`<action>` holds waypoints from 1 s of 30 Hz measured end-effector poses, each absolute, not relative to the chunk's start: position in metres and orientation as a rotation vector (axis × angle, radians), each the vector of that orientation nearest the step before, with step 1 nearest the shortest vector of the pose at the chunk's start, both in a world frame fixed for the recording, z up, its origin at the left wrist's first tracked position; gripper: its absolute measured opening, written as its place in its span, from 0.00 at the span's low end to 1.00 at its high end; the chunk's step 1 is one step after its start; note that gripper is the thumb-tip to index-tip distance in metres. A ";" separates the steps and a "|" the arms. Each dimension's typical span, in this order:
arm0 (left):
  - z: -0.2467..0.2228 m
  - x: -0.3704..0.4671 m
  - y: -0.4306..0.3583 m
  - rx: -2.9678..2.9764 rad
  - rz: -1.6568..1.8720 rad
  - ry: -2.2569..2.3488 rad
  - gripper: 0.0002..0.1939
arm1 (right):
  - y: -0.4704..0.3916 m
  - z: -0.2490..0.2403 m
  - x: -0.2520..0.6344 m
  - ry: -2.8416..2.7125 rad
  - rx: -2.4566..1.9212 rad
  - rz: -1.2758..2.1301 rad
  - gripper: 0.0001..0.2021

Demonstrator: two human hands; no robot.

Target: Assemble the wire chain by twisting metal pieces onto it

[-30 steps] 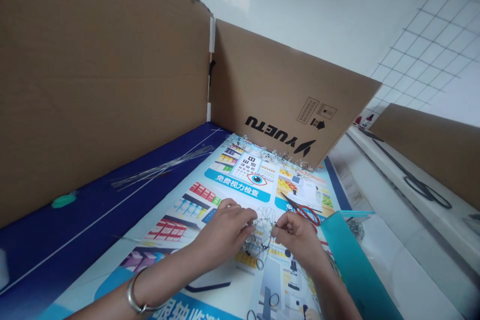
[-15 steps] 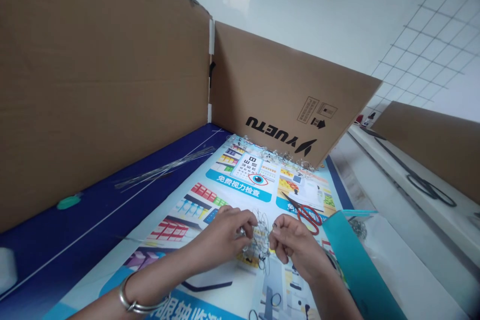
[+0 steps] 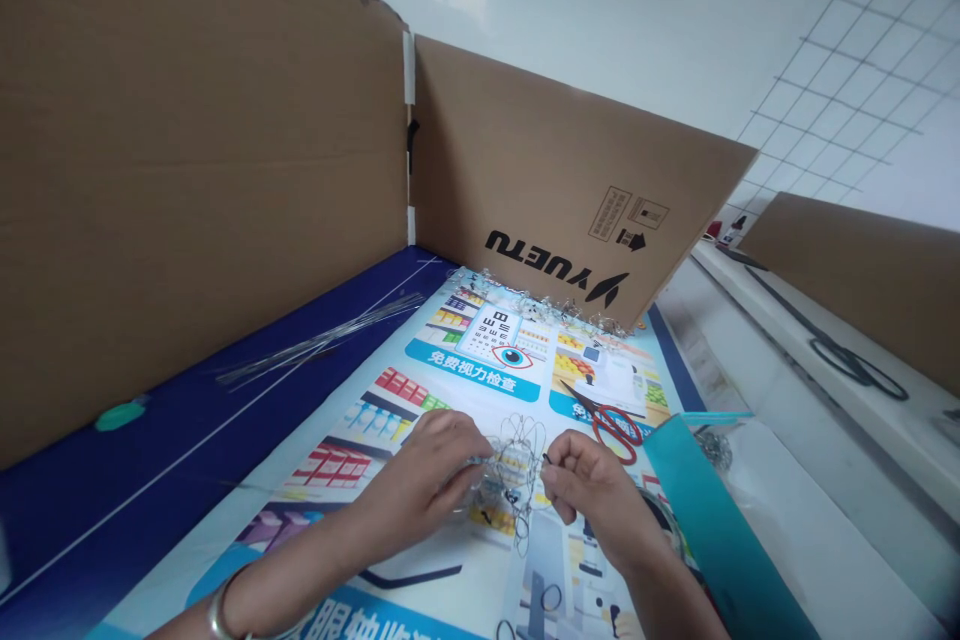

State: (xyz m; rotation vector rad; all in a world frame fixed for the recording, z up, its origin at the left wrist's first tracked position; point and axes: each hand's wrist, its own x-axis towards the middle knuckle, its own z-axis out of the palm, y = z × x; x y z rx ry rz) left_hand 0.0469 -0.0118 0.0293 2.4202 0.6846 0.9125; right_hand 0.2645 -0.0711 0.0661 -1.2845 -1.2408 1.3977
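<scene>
A tangle of thin looped wire (image 3: 517,460) hangs between my hands over the printed poster sheet. My left hand (image 3: 435,470) pinches the wire's left side, fingers bent and closed. At its right edge my right hand (image 3: 589,480) is closed in a pinch, thumb against forefinger, on a wire end with a small dark bit at the tip. Red-handled scissors (image 3: 616,430) lie just beyond my right hand, blades pointing up and left. Two small wire rings, one of them a dark ring (image 3: 551,598), rest on the sheet nearer to me.
Cardboard panels (image 3: 555,160) stand at the left and back. Along the back panel's foot lies a row of wire pieces (image 3: 540,305). Straight wires (image 3: 322,340) lie on the blue surface at left. A teal folder-like piece (image 3: 727,530) stands at right, near a wire coil (image 3: 712,450).
My left hand has shifted slightly left and turned, and the wire loops between the hands are spread wider. My right hand has barely moved. The view has tilted a little.
</scene>
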 end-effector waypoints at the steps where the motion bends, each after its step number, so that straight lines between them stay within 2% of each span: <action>1: 0.029 0.046 -0.011 2.449 0.896 0.620 0.10 | -0.071 0.066 0.266 -1.257 -1.300 1.388 0.09; 5: 0.027 0.040 -0.011 2.464 0.847 0.464 0.12 | -0.072 0.065 0.270 -1.356 -1.412 1.292 0.07; 18: 0.016 0.032 -0.012 2.320 1.041 0.697 0.07 | -0.076 0.069 0.273 -1.452 -1.501 1.305 0.05; 25: 0.020 0.036 -0.018 2.355 1.015 0.693 0.17 | -0.078 0.069 0.275 -1.554 -1.546 1.333 0.05; 30: 0.021 0.040 -0.024 2.408 0.987 0.757 0.24 | -0.080 0.079 0.273 -1.806 -1.628 1.145 0.04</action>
